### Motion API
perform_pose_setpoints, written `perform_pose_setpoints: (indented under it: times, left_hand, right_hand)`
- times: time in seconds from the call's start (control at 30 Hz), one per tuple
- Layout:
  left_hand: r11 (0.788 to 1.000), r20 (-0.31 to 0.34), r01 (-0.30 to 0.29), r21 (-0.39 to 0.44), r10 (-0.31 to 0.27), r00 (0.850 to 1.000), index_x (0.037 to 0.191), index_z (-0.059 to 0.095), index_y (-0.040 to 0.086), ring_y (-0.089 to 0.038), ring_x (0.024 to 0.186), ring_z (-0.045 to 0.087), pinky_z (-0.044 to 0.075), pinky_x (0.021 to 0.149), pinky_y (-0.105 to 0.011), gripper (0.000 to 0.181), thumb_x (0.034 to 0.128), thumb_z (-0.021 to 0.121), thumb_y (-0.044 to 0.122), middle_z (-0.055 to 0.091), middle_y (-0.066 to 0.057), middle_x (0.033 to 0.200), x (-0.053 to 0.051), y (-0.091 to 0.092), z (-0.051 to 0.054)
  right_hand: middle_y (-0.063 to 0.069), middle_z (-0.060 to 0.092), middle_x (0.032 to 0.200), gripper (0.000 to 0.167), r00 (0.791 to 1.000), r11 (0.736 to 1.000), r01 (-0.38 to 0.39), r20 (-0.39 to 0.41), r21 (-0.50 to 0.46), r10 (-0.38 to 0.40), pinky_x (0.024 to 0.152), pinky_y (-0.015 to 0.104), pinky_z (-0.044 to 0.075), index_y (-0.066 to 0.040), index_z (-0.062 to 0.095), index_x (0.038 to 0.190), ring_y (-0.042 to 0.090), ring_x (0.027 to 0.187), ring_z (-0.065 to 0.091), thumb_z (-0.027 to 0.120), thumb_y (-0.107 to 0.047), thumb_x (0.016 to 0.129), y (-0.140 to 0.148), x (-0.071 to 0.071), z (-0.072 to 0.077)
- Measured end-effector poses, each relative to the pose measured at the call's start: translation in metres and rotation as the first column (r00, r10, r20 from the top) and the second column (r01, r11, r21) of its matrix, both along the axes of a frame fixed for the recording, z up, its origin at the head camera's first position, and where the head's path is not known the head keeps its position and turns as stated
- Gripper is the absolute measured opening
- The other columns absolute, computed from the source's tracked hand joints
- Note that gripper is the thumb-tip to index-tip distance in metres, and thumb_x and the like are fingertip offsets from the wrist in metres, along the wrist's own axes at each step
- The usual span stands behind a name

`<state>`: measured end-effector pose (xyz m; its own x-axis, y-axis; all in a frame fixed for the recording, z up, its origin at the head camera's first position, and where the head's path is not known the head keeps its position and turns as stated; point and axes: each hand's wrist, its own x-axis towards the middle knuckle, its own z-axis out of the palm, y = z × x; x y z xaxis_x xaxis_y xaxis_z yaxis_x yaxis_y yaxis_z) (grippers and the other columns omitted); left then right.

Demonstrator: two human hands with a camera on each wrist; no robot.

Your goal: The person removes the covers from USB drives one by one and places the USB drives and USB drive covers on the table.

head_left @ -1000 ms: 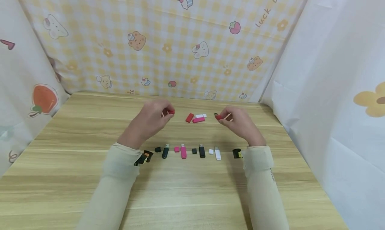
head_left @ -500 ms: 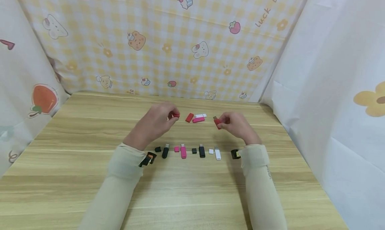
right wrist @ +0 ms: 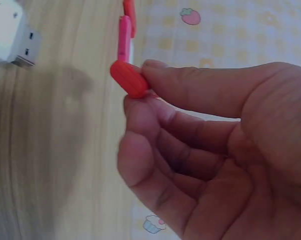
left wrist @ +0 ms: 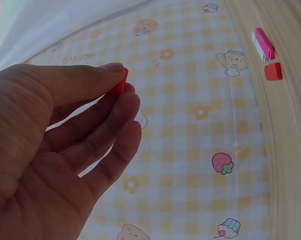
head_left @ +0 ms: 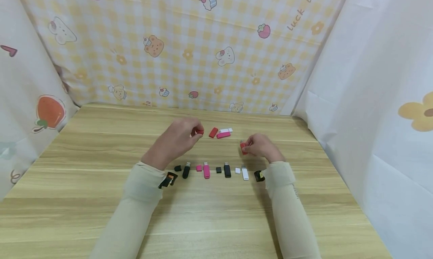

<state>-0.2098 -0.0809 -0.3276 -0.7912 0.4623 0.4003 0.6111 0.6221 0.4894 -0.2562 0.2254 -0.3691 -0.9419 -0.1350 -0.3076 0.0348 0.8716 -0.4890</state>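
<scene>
My left hand (head_left: 180,138) pinches a small red USB cap (left wrist: 119,84) between thumb and fingertips, raised above the table in the left wrist view. My right hand (head_left: 262,148) grips a red USB stick (head_left: 243,147) between thumb and fingers, its bare metal plug pointing away from me; the right wrist view shows its rounded red end (right wrist: 129,79). Just nearer to me than the right hand lies an uncapped white USB stick (head_left: 245,173), with a white cap (head_left: 237,171) at its left. Both hands are above the wooden table.
The near row continues left with a black stick (head_left: 227,171), a pink stick (head_left: 206,171) and another black stick (head_left: 186,171), each beside its cap. Farther back, between the hands, lie a red stick (head_left: 213,132), a white stick (head_left: 225,131) and a pink stick (head_left: 223,135). A patterned curtain (head_left: 189,63) hangs behind.
The right hand has come nearer to me with the red stick, whose plug has turned from pointing left to pointing away. The left hand has shifted slightly right, still pinching the cap.
</scene>
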Motion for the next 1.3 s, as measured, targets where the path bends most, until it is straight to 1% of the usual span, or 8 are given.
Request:
perform_pose_setpoints:
  times: [0.1,0.2,0.4,0.63,0.83,1.07,1.23,1.3]
  left_hand:
    - [1.000,0.016,-0.004,-0.005,0.004,1.000,0.102,0.076,0.001,-0.023,0.088,0.067,0.062,0.081,-0.036,0.006,0.0971,0.077,-0.001,0.075,-0.009,0.097,0.000,0.001,-0.001]
    - [1.000,0.036,-0.011,-0.013,0.012,0.999,0.103,0.076,0.002,-0.023,0.089,0.067,0.062,0.081,-0.036,0.006,0.0975,0.077,-0.001,0.075,-0.009,0.097,0.000,0.001,-0.001]
    - [1.000,0.045,-0.012,-0.024,0.013,0.999,0.103,0.076,0.003,-0.022,0.088,0.066,0.062,0.081,-0.035,0.006,0.0981,0.077,0.000,0.075,-0.009,0.097,0.001,0.003,-0.002]
    - [1.000,0.041,-0.002,-0.023,0.003,0.999,0.103,0.076,0.002,-0.022,0.087,0.066,0.063,0.081,-0.034,0.006,0.0977,0.077,0.000,0.075,-0.009,0.098,0.001,0.006,-0.005]
    - [0.999,0.088,0.003,-0.037,0.000,0.996,0.104,0.075,0.003,-0.022,0.088,0.065,0.062,0.081,-0.033,0.005,0.0999,0.074,0.000,0.074,-0.008,0.100,0.000,0.008,-0.009]
    - [0.998,0.114,0.009,-0.062,-0.002,0.993,0.105,0.076,0.003,-0.021,0.087,0.064,0.062,0.080,-0.032,0.005,0.1002,0.075,0.003,0.075,-0.008,0.100,-0.001,0.016,-0.013]
    - [0.994,0.111,-0.028,-0.107,0.040,0.993,0.106,0.076,0.003,-0.023,0.091,0.067,0.063,0.084,-0.034,0.006,0.1011,0.076,0.007,0.074,-0.009,0.104,-0.003,0.027,-0.021]
    - [0.991,0.127,-0.051,-0.126,0.067,0.990,0.106,0.076,0.004,-0.024,0.094,0.067,0.063,0.087,-0.035,0.007,0.1016,0.076,0.009,0.072,-0.010,0.107,-0.003,0.034,-0.025]
  right_hand:
    - [0.008,0.072,0.088,0.017,0.999,1.000,-0.009,0.032,0.028,0.008,0.072,0.028,0.052,0.000,0.072,0.106,0.017,0.076,0.064,0.073,-0.017,0.103,-0.002,0.001,-0.003]
    - [0.007,0.071,0.084,0.015,0.998,1.000,-0.006,0.062,0.027,0.004,0.073,0.029,0.053,-0.002,0.072,0.102,0.017,0.075,0.065,0.075,-0.017,0.102,-0.004,0.001,-0.005]
    - [0.009,0.072,0.089,0.013,0.994,1.000,0.007,0.108,0.012,-0.008,0.075,0.027,0.060,-0.002,0.072,0.099,0.018,0.079,0.067,0.076,-0.014,0.101,-0.007,0.001,-0.012]
    - [0.012,0.074,0.093,0.014,0.991,1.000,0.006,0.131,0.019,-0.008,0.075,0.027,0.062,0.001,0.072,0.103,0.019,0.079,0.069,0.075,-0.012,0.102,-0.006,-0.001,-0.016]
    - [0.011,0.073,0.090,0.014,0.990,1.000,0.019,0.140,0.019,-0.022,0.075,0.027,0.062,0.002,0.072,0.103,0.018,0.075,0.070,0.075,-0.012,0.102,-0.004,-0.003,-0.017]
    - [0.012,0.074,0.091,0.015,0.987,0.999,0.035,0.157,0.006,-0.035,0.075,0.028,0.063,0.001,0.071,0.104,0.017,0.074,0.072,0.075,-0.013,0.102,-0.001,-0.005,-0.020]
    - [0.010,0.072,0.089,0.016,0.986,0.999,0.042,0.163,0.010,-0.043,0.075,0.028,0.062,-0.001,0.069,0.104,0.017,0.073,0.071,0.076,-0.015,0.102,0.002,-0.005,-0.020]
    - [0.010,0.071,0.089,0.016,0.986,0.999,0.040,0.162,0.005,-0.040,0.075,0.028,0.062,-0.001,0.069,0.102,0.017,0.073,0.071,0.076,-0.015,0.102,0.001,-0.004,-0.020]
